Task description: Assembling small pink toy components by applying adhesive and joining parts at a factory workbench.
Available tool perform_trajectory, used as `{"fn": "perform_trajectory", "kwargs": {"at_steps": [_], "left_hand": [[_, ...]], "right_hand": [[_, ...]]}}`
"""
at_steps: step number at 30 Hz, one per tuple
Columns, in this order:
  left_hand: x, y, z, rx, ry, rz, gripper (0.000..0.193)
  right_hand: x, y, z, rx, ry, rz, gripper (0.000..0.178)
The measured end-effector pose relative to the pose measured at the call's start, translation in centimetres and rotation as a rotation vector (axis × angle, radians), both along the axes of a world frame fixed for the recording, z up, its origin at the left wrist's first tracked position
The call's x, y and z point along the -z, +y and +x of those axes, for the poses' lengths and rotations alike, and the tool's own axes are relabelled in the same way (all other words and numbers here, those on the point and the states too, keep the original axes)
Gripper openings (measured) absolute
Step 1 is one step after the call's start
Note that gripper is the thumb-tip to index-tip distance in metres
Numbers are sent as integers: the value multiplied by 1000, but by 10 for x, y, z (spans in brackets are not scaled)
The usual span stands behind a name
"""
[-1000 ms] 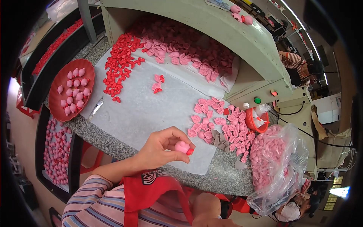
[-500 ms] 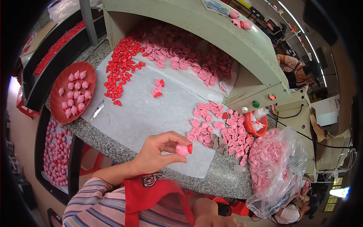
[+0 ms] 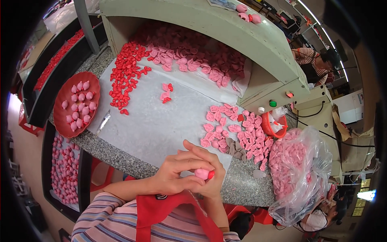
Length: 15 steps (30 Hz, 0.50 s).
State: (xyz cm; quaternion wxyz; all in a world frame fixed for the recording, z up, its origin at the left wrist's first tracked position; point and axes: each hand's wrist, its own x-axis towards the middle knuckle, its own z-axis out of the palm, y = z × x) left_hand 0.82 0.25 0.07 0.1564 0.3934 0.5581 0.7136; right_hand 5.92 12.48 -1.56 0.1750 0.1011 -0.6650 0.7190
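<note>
A small rounded pink piece with a red end is pinched between the thumb and fingers of my left hand. Against its red end rests the palm of my right hand, whose fingers stretch out behind my left fingers. Below both hands lies a white paper sheet on the speckled worktop. On that sheet, ahead of my hands, sit a few pink and red pieces. Loose cupped pink pieces are spread to the right, beside a grey scrap.
Left stands a red fluted dish of pink pieces, near a silver-bladed tool. Red pieces are heaped by a metal hood. Right are a small orange basket and a clear plastic bag. Another person works beyond.
My right hand has come up from the lower edge to meet my left hand. The pink piece now lies between them, moved slightly right and down.
</note>
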Motion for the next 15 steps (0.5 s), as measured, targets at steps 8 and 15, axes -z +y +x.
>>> {"fn": "perform_trajectory", "kwargs": {"at_steps": [8,15], "left_hand": [[13,0,1,-96,105,63,44],[15,3,2,-103,35,41,35]], "right_hand": [[1,-2,-4,19,114,61,43],[-3,-9,2,35,-190,-210,54]]}}
